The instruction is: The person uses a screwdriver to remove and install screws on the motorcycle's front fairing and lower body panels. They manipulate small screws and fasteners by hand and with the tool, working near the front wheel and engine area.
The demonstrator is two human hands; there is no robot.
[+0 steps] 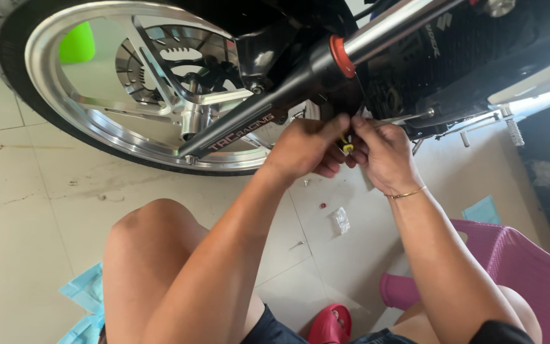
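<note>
Closely, both hands crowding fork leg

The floor is laid with large pale cream tiles, marked by dark scuffs and grout lines. A pink plastic chair is seen at lower right. Blue cloths are spread at lower left. Bright daylight is cast throughout.
</note>
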